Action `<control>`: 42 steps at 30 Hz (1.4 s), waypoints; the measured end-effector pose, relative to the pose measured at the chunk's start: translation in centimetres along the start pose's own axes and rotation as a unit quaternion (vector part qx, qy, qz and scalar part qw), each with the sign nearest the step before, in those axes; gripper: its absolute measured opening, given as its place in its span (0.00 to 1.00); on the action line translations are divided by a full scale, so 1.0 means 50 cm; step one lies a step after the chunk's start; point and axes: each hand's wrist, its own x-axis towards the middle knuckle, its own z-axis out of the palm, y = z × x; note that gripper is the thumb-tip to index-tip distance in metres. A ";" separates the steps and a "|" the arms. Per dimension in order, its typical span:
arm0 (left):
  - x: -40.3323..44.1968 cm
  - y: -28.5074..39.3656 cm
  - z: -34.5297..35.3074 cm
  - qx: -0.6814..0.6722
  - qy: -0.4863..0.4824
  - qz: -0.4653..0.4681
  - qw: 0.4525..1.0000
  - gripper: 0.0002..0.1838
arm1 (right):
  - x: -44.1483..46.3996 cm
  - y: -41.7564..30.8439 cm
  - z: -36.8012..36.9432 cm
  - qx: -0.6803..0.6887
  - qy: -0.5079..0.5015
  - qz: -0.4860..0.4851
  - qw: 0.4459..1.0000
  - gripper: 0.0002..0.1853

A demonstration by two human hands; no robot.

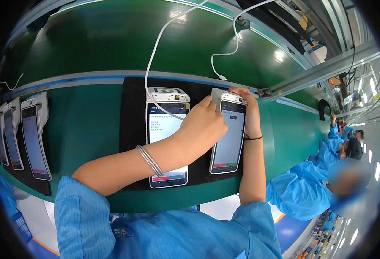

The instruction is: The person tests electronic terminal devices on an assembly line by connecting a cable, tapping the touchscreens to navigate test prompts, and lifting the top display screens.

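Observation:
My left hand (203, 124), with bangles on its wrist, is closed on a white cable (147, 71) at the left edge of the right handheld device (229, 134). The cable's end is hidden in the fingers. My right hand (251, 110) grips that device's top and right side, fingers wrapped behind it. Its screen is lit, with a red and a green button at the bottom. Under my left forearm, another device (168, 110) lies on the black mat (134, 116), its screen lit with text and its printer-like top part upright.
Several similar devices (35, 140) stand in a row at the left on the green bench (86, 116). A loose white cable (236, 41) hangs over the green surface beyond. A metal frame (323, 69) crosses the right side. People in blue (300, 187) sit at the right.

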 end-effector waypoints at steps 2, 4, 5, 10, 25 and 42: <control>0.002 -0.004 0.001 -0.005 0.013 -0.002 1.000 0.04 | 0.002 0.000 -0.001 0.009 -0.001 0.003 1.000 0.16; 0.005 -0.004 -0.005 -0.010 0.011 -0.001 1.000 0.05 | 0.001 -0.005 0.001 0.025 -0.010 -0.014 1.000 0.14; 0.004 -0.002 -0.003 -0.025 0.016 -0.007 1.000 0.05 | -0.002 -0.008 0.002 0.032 -0.014 -0.022 0.999 0.13; 0.007 0.004 -0.011 -0.081 0.009 -0.045 0.996 0.06 | -0.001 -0.010 0.004 0.075 -0.008 -0.031 0.997 0.10; -0.234 -0.147 -0.143 -0.351 0.012 -0.290 0.890 0.10 | 0.000 -0.012 -0.004 -0.058 -0.024 -0.086 0.994 0.11; -0.272 -0.133 -0.100 -0.437 -0.033 -0.325 0.838 0.07 | -0.196 -0.100 0.184 -0.113 -0.264 -0.087 0.954 0.38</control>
